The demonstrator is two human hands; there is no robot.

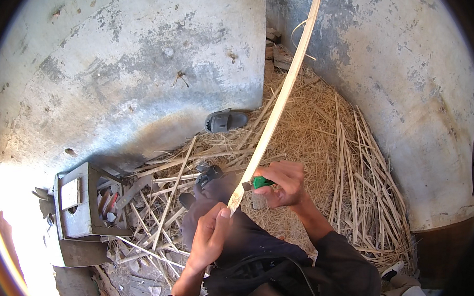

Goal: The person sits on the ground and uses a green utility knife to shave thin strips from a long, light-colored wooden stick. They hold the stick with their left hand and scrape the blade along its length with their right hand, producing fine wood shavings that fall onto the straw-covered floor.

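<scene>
So, my left hand (209, 236) pinched the strip (274, 118), my right hand (290, 183) gripped the knife (261, 182); only the near end (236, 199) looked scraped, the rest seemingly undone.

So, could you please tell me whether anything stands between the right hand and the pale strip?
Only the green-handled tool in the right hand, its blade at the pale strip, just beyond the left hand; nothing else visible intervenes.

Apparently a makeshift workshop: peeling grey-white painted walls (162, 47) (stained brown in places) around a heap of thin straw-coloured shavings (308, 119) and long, narrow, pale wood-like strips (381, 201)
</scene>
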